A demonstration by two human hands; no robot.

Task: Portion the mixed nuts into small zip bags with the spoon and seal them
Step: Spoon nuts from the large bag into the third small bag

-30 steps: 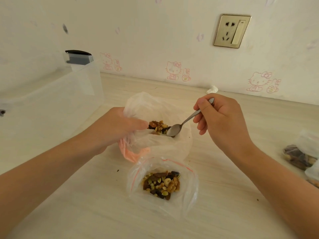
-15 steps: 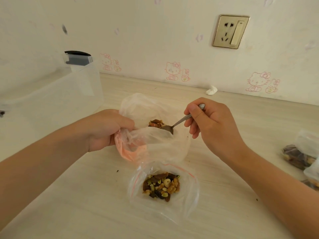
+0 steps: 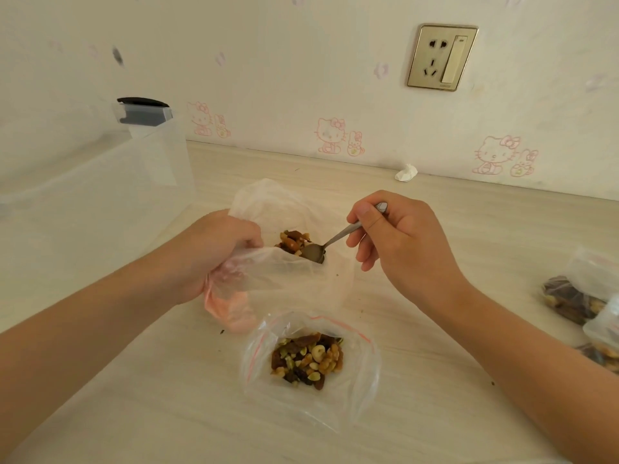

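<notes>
A: Status? Right hand (image 3: 407, 244) is pinched on the spoon (image 3: 330, 244) handle, bowl down inside the big bag (image 3: 294, 229), at the edge of the nuts (image 3: 294, 241). Left hand (image 3: 214, 254) is closed on the near lip of that bag, holding the mouth open.

B: And the target?

A: The zip bag (image 3: 311, 360) sits open on the table (image 3: 469, 229) just in front of the big bag, already partly filled. Two filled bags (image 3: 582, 303) off to the right, at the frame edge.

B: Advice for the scoop?

A: Push the bowl under the pile, not across it. Keep the left hand pulling the lip low and taut so the handle doesn't snag plastic. Lift level, short carry to the zip bag, tip over its middle, well inside the red strip.

B: Spoon loaded?

A: Can't really tell; the bag lip hides part of the bowl. Looks mostly empty.

B: Change from a second ago?

A: Bowl has gone from hovering beside the pile to dipped lower into the bag. Right hand shifted slightly toward the bag. Left grip on the lip unchanged, zip bag hasn't moved.
</notes>
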